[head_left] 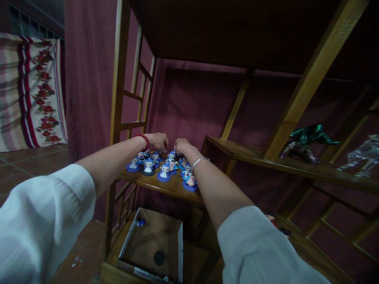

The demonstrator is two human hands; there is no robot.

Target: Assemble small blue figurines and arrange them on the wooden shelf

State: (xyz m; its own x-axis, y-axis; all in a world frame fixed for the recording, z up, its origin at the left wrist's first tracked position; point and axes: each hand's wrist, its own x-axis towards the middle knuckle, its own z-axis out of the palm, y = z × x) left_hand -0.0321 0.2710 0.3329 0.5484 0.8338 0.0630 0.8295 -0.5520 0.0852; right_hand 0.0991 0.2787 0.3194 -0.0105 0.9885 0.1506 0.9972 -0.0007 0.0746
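Observation:
Both my arms reach forward over a low wooden shelf (166,187) crowded with several small figurines (164,170) on round blue bases. My left hand (157,141), with a red bead bracelet at the wrist, hovers palm down above the back row with its fingers curled. My right hand (182,146), wearing a silver bracelet, is beside it, knuckles up, fingers bent down among the figurines at the back. What either hand's fingertips grip is hidden behind the knuckles.
An open cardboard box (154,244) lies below the shelf with a small blue piece and a dark disc inside. A higher shelf (266,159) to the right carries green and shiny wrapped items (310,136). Maroon cloth lines the wooden rack. A floral curtain (32,90) hangs at the far left.

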